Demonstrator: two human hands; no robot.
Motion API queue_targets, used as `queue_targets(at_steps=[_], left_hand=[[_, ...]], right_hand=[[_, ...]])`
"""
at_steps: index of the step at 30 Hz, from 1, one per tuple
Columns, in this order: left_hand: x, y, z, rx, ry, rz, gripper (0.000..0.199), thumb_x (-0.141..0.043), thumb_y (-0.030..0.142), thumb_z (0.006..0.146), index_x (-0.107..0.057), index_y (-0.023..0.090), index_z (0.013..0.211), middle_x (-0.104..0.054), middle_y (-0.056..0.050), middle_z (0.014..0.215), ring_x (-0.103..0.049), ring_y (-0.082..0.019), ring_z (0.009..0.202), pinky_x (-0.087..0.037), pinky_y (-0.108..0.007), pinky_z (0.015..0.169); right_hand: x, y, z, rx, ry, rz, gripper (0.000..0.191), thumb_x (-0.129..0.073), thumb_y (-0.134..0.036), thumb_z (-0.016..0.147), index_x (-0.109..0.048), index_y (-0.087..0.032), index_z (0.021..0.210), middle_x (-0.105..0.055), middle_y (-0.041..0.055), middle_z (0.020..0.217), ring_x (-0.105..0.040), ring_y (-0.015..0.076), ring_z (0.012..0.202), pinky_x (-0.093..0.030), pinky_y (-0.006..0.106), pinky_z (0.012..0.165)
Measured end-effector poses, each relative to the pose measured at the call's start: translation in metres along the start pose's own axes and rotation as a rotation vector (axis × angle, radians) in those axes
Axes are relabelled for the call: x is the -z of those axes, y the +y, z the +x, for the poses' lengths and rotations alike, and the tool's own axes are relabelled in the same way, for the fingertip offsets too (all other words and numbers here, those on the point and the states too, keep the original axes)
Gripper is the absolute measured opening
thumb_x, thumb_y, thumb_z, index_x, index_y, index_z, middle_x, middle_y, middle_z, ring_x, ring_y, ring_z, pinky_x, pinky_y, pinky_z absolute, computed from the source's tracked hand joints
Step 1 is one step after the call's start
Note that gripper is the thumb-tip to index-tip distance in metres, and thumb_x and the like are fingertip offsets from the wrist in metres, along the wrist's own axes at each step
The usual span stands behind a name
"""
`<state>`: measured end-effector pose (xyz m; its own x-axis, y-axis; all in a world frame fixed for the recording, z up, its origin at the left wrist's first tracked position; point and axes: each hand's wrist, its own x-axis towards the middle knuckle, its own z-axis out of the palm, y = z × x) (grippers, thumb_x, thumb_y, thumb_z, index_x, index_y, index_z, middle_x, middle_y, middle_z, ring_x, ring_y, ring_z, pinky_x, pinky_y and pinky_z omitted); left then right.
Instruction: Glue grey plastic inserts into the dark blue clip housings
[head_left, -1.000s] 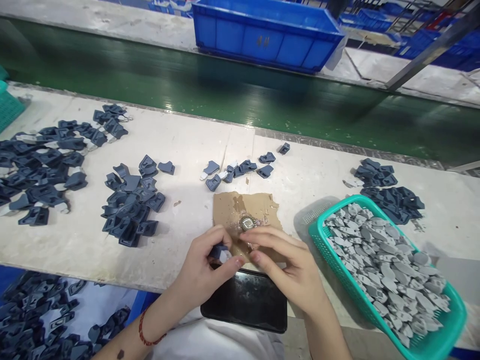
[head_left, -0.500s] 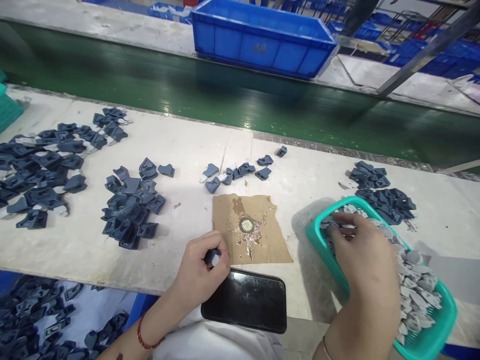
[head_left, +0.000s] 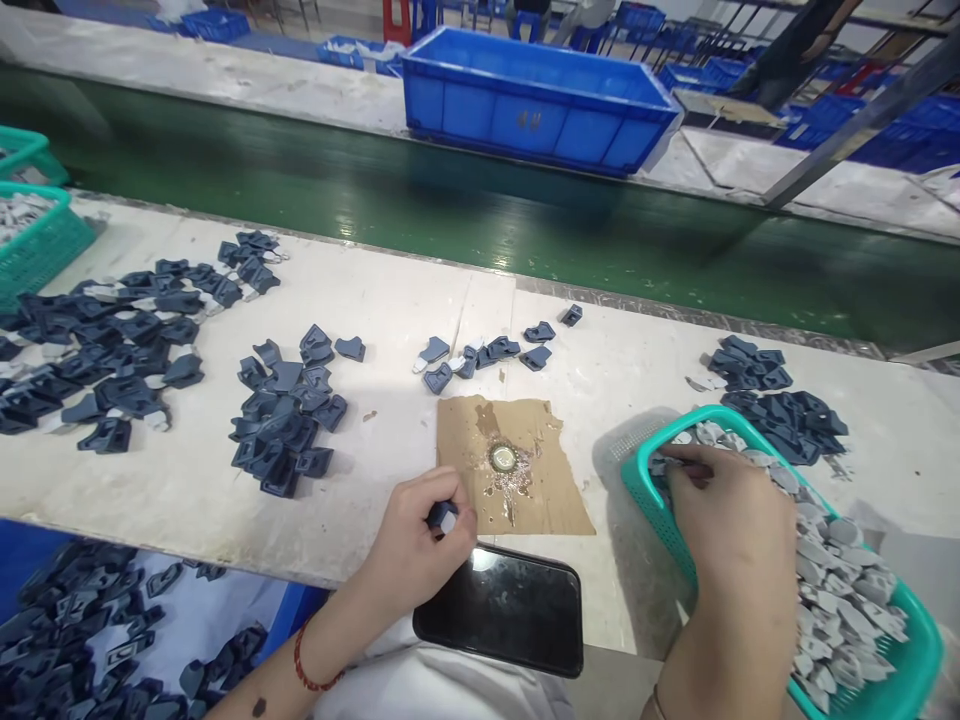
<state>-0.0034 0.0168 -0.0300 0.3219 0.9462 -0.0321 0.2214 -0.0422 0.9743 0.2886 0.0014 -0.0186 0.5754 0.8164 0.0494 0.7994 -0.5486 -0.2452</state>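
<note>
My left hand (head_left: 427,535) is closed around a small dark blue plastic piece (head_left: 439,512), with a light grey bit showing at its end. It rests beside a torn piece of brown cardboard (head_left: 566,500). On the cardboard sits a small round cap (head_left: 503,458) in a wet, shiny spill. My right hand (head_left: 731,510) reaches into a green plastic basket (head_left: 919,640) of small light grey plastic pieces (head_left: 840,600). Its thumb and fingers are pinched together among the pieces at the near left end, and what lies between the fingertips is mostly hidden.
A black phone (head_left: 502,610) lies at the table edge before me. Dark blue pieces form piles at left (head_left: 281,420) and right (head_left: 787,425). A blue bin (head_left: 150,640) of them stands below left. Beyond the green conveyor belt (head_left: 315,180) is a large blue crate (head_left: 540,110).
The whole view has shifted slightly, showing more of the green baskets at the left. My right fingers have drawn closer together in the basket; my left hand keeps its hold.
</note>
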Motion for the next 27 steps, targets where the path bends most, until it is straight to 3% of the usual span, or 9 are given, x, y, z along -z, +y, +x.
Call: queue_targets(at_steps=[4,7,10,12,15,18,21,23,27], left_hand=[[-0.001,0.001,0.000,0.080,0.005,-0.046,0.029,-0.057,0.035,0.088,-0.045,0.022,0.065,-0.043,0.004,0.063,-0.041,-0.013,0.059,-0.032,-0.026,0.055],[0.003,0.003,0.006,0.137,0.064,-0.082,0.029,-0.059,0.043,0.092,-0.050,0.022,0.075,-0.047,0.003,0.070,-0.045,-0.015,0.067,-0.039,-0.027,0.064],[0.014,0.007,0.021,0.152,0.104,-0.072,0.027,-0.060,0.047,0.094,-0.054,0.021,0.092,-0.055,0.000,0.084,-0.053,-0.018,0.081,-0.046,-0.031,0.078],[0.023,0.011,0.036,0.188,0.106,-0.016,0.036,-0.066,0.050,0.093,-0.056,0.022,0.112,-0.057,-0.002,0.096,-0.055,-0.019,0.086,-0.048,-0.033,0.083],[0.034,0.013,0.060,0.198,0.096,0.122,0.064,-0.071,0.044,0.092,-0.042,0.023,0.146,-0.056,-0.008,0.121,-0.057,-0.018,0.087,-0.049,-0.037,0.088],[0.039,0.010,0.075,0.136,0.068,0.242,0.077,-0.066,0.034,0.095,-0.026,0.022,0.161,-0.047,-0.017,0.142,-0.061,-0.021,0.092,-0.052,-0.041,0.090],[0.048,0.008,0.078,0.100,0.024,0.362,0.074,-0.060,0.033,0.098,-0.027,0.025,0.164,-0.043,-0.018,0.150,-0.065,-0.023,0.095,-0.055,-0.041,0.086],[0.059,0.011,0.077,0.080,0.038,0.472,0.061,-0.054,0.033,0.101,-0.039,0.024,0.159,-0.045,-0.017,0.150,-0.067,-0.024,0.097,-0.056,-0.041,0.086],[0.090,0.021,0.081,0.077,0.150,0.884,0.044,-0.044,0.021,0.101,-0.059,0.015,0.142,-0.059,-0.016,0.145,-0.059,-0.036,0.122,-0.050,-0.051,0.106]], right_hand=[[0.005,-0.005,0.001,-0.065,-0.069,-0.043,0.042,-0.045,-0.024,0.083,-0.079,-0.020,0.106,-0.077,0.0153,0.089,-0.068,0.0351,0.078,-0.045,0.042,0.069],[0.003,-0.002,0.002,-0.044,-0.079,-0.060,0.043,-0.045,-0.025,0.083,-0.078,-0.018,0.111,-0.078,0.0167,0.090,-0.068,0.0370,0.079,-0.044,0.043,0.070],[-0.003,0.005,0.003,-0.004,-0.055,-0.047,0.043,-0.047,-0.029,0.083,-0.078,-0.017,0.110,-0.077,0.0186,0.089,-0.068,0.0390,0.081,-0.044,0.043,0.068],[-0.007,0.009,0.003,0.018,-0.022,-0.040,0.044,-0.046,-0.031,0.085,-0.079,-0.016,0.110,-0.077,0.0206,0.090,-0.068,0.0394,0.080,-0.043,0.043,0.066],[-0.011,0.012,0.003,0.029,0.007,-0.049,0.045,-0.045,-0.034,0.088,-0.080,-0.016,0.109,-0.076,0.0218,0.086,-0.067,0.0382,0.076,-0.042,0.043,0.064],[-0.012,0.013,0.003,0.016,-0.009,-0.066,0.047,-0.044,-0.035,0.089,-0.081,-0.015,0.109,-0.076,0.0218,0.086,-0.066,0.0375,0.076,-0.043,0.043,0.065],[-0.011,0.012,0.004,0.010,-0.016,-0.049,0.048,-0.045,-0.038,0.089,-0.081,-0.014,0.109,-0.077,0.0226,0.090,-0.067,0.0389,0.078,-0.044,0.044,0.066],[-0.009,0.010,0.004,-0.009,-0.031,-0.040,0.046,-0.047,-0.039,0.088,-0.082,-0.014,0.106,-0.078,0.0222,0.090,-0.068,0.0393,0.081,-0.044,0.044,0.068],[-0.003,0.004,0.002,-0.079,-0.063,-0.015,0.034,-0.052,-0.038,0.086,-0.079,-0.020,0.095,-0.078,0.0182,0.089,-0.067,0.0378,0.082,-0.043,0.043,0.069]])
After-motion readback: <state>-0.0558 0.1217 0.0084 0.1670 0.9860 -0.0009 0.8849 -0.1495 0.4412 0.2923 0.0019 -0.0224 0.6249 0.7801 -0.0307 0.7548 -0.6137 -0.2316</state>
